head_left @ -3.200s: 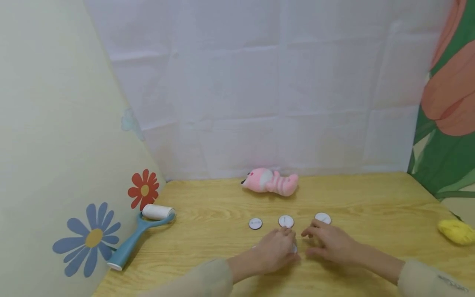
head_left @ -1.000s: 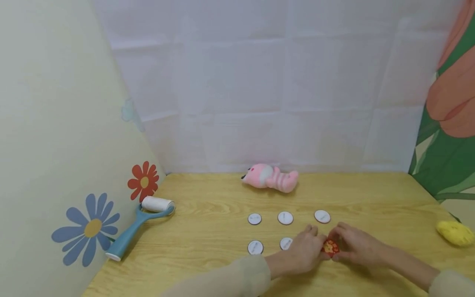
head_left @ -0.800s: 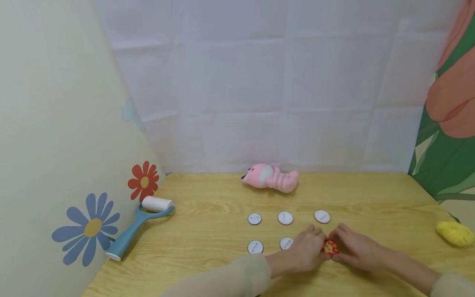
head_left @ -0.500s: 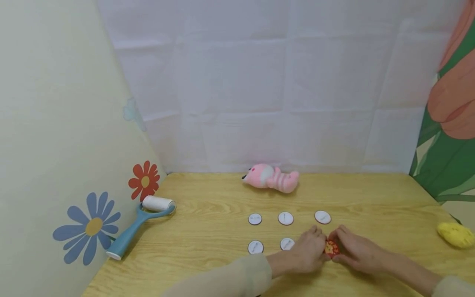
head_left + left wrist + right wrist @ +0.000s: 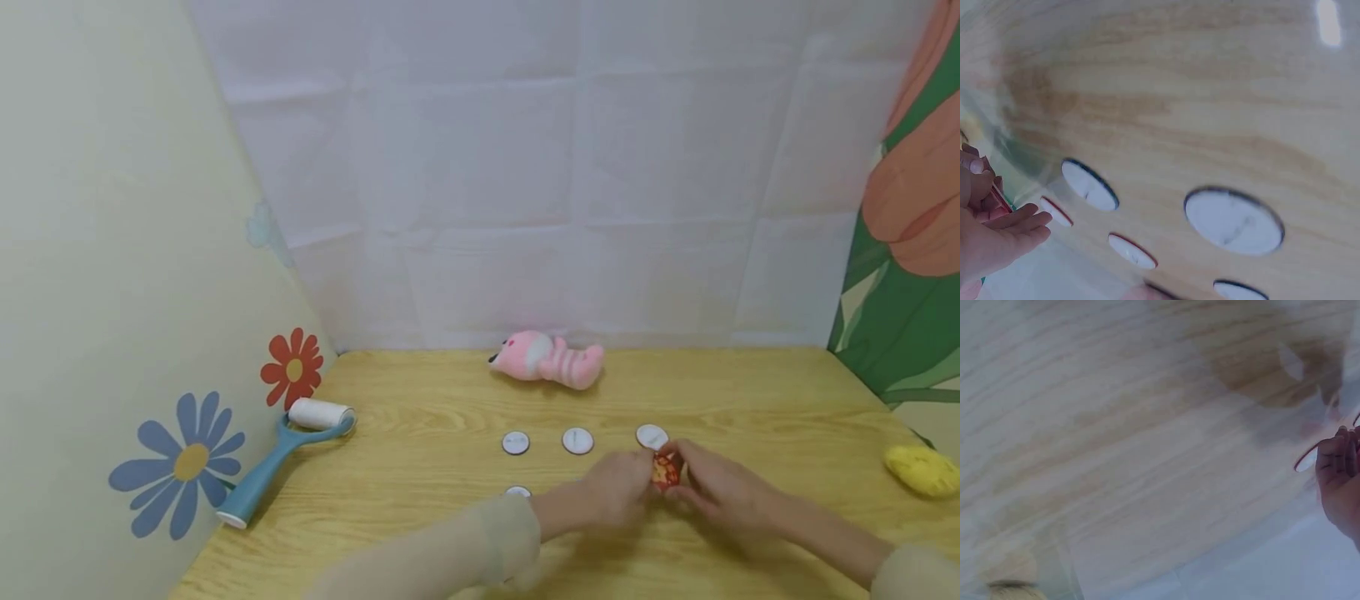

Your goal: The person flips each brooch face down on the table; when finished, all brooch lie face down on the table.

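Between my two hands is a round red pin badge [image 5: 665, 472] with a yellowish pattern, its printed face showing in the head view. My right hand [image 5: 731, 492] pinches its right edge with thumb and forefinger. My left hand [image 5: 617, 490] holds the left edge; its fingertips are partly hidden. Just beyond lies a face-down badge [image 5: 652, 437], white with a pin on its back. More such badges lie to the left: one upper middle badge [image 5: 577, 441], one upper left badge [image 5: 515, 442], and a lower left badge [image 5: 517, 492] partly covered by my sleeve. The left wrist view shows several white badge backs [image 5: 1235, 220].
A pink plush toy [image 5: 547, 360] lies at the back of the wooden table [image 5: 420, 392]. At the left edge rests a blue-handled lint roller [image 5: 281, 458]. A yellow fuzzy object [image 5: 922, 471] sits at the far right. White cloth [image 5: 465, 183] hangs behind.
Earlier my left hand was over the lower badges and my right hand held nothing. Both hands then held the red badge, which has since moved slightly away from me, towards the upper right badge.
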Demonstrator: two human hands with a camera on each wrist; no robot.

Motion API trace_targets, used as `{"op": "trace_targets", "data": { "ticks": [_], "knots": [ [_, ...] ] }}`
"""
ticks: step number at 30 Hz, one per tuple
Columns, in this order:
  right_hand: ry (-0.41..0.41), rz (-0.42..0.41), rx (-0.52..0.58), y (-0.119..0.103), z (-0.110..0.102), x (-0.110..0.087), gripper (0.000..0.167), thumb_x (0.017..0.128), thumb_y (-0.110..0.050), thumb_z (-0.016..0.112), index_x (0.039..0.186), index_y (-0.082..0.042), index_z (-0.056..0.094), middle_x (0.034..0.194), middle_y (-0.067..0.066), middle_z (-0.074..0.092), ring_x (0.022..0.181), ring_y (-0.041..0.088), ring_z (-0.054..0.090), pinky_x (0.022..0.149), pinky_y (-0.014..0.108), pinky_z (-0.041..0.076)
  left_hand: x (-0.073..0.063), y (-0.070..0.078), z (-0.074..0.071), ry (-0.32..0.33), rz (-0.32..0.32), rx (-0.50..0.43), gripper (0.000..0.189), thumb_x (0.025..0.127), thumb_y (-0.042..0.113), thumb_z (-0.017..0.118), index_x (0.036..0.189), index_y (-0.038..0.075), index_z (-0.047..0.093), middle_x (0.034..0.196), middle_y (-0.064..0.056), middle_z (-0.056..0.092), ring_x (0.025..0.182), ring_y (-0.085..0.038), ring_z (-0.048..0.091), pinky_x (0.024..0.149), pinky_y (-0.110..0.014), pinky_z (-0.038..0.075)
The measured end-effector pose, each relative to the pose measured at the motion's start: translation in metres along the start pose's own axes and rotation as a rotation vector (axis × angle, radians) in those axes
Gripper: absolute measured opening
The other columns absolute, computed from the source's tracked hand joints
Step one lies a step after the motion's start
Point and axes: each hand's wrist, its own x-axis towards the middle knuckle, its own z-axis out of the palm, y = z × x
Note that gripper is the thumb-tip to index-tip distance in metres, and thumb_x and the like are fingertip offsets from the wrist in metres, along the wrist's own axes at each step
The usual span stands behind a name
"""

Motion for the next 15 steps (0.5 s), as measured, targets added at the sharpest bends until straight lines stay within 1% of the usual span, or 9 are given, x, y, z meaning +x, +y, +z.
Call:
{"op": "trace_targets", "data": {
  "ticks": [2, 5, 8, 10, 12, 15],
  "knots": [
    [0.027, -0.03, -0.019, 0.0, -0.003, 0.006, 0.039, 0.088, -0.013, 0.072, 0.119, 0.0, 0.051, 0.084, -0.01, 0.052, 0.065, -0.005, 0.044, 0.05, 0.018, 0.042, 0.002, -0.003, -0.006, 0.024, 0.018, -0.01, 0.023, 0.089, 0.016, 0.07, 0.102, 0.005, 0.055, 0.076, 0.002, 0.057, 0.068, -0.006, 0.056, 0.057, -0.015, 0.044],
    [0.073, -0.066, -0.055, -0.002, -0.008, 0.015, 0.041, 0.087, -0.01, 0.073, 0.12, 0.002, 0.052, 0.085, -0.009, 0.053, 0.065, -0.005, 0.044, 0.05, 0.017, 0.041, 0.003, -0.008, -0.017, 0.035, 0.022, -0.014, 0.021, 0.092, 0.016, 0.068, 0.104, 0.004, 0.055, 0.079, 0.002, 0.058, 0.069, -0.006, 0.057, 0.056, -0.015, 0.044],
    [0.098, -0.077, -0.066, -0.004, -0.014, 0.026, 0.042, 0.087, -0.009, 0.073, 0.121, 0.003, 0.053, 0.085, -0.009, 0.053, 0.066, -0.004, 0.044, 0.049, 0.017, 0.04, 0.005, -0.013, -0.031, 0.039, 0.016, -0.014, 0.017, 0.095, 0.018, 0.064, 0.105, 0.005, 0.057, 0.082, 0.002, 0.06, 0.073, -0.006, 0.059, 0.059, -0.015, 0.046],
    [0.104, -0.071, -0.054, -0.006, -0.019, 0.034, 0.041, 0.087, -0.009, 0.072, 0.121, 0.004, 0.053, 0.085, -0.009, 0.054, 0.065, -0.005, 0.045, 0.048, 0.017, 0.04, 0.006, -0.018, -0.039, 0.051, 0.021, -0.002, 0.015, 0.095, 0.015, 0.064, 0.104, 0.005, 0.057, 0.083, 0.001, 0.061, 0.074, -0.008, 0.06, 0.061, -0.015, 0.047],
    [0.12, -0.084, -0.059, -0.008, -0.025, 0.042, 0.042, 0.086, -0.009, 0.073, 0.121, 0.004, 0.054, 0.084, -0.01, 0.054, 0.065, -0.004, 0.044, 0.047, 0.017, 0.04, 0.009, -0.022, -0.048, 0.066, 0.033, -0.009, 0.012, 0.095, 0.012, 0.063, 0.102, 0.005, 0.058, 0.084, 0.0, 0.061, 0.075, -0.009, 0.06, 0.063, -0.015, 0.047],
    [0.143, -0.102, -0.072, -0.01, -0.035, 0.052, 0.042, 0.085, -0.008, 0.074, 0.12, 0.005, 0.055, 0.084, -0.009, 0.055, 0.065, -0.004, 0.045, 0.047, 0.018, 0.039, 0.012, -0.026, -0.063, 0.084, 0.036, 0.003, 0.011, 0.095, 0.012, 0.063, 0.101, 0.005, 0.058, 0.083, 0.0, 0.061, 0.073, -0.01, 0.059, 0.063, -0.016, 0.047]
  ]
}}
